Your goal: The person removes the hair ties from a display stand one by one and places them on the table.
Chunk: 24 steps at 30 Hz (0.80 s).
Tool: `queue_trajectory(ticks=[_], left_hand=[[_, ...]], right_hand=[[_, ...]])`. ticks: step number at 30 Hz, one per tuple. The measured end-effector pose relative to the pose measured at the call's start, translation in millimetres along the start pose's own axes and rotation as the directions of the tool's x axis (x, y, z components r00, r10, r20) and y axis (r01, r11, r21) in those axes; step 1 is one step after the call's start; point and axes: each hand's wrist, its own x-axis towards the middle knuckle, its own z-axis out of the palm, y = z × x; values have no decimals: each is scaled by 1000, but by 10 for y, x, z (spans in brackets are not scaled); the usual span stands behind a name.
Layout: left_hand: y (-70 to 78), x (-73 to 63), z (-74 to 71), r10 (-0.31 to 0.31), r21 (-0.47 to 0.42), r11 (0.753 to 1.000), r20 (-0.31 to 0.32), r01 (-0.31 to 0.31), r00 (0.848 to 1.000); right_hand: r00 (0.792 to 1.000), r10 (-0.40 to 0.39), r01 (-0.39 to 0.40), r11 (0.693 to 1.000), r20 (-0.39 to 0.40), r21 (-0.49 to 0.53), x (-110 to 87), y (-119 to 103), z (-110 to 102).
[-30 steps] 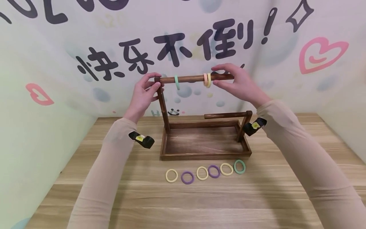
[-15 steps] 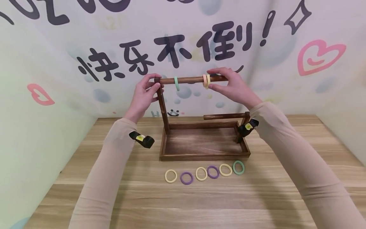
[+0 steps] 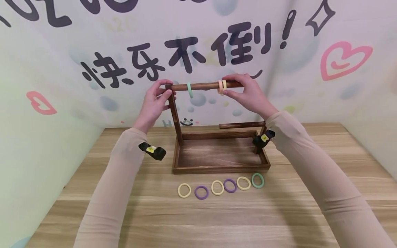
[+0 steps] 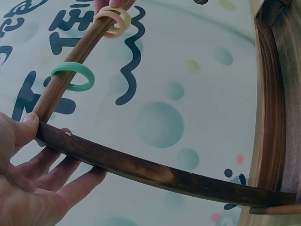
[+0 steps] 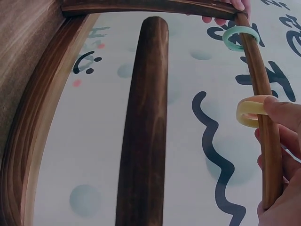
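- Currently, the left hand (image 3: 154,102) has thumb and fingers around the top of the post (image 3: 175,115), at the left end of the upper bar (image 3: 204,86).
- The right hand (image 3: 249,94) pinches a yellow ring (image 3: 224,85) threaded on the upper bar.
- Just left of it, around the upper bar, hangs a peach ring (image 3: 220,86); farther left, a green ring (image 3: 189,90).
- Below the upper bar: a tray (image 3: 221,170), with six loose rings (image 3: 230,192) in front.

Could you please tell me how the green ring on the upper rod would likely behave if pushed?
The green ring hangs loosely round the rod, so it would probably slide or swing. Its thin band suggests little weight.
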Motion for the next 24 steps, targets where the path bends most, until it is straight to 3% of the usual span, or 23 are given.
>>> queue_trajectory(ticks=[14, 24], left_hand=[[-16, 10, -16, 16, 14, 1000, 18, -17, 1000], [-30, 9, -24, 15, 12, 1000, 24, -15, 1000]], right_hand=[[1000, -6, 7, 1000, -13, 6, 7, 11, -38], [999, 38, -38, 998, -15, 44, -19, 32, -95]])
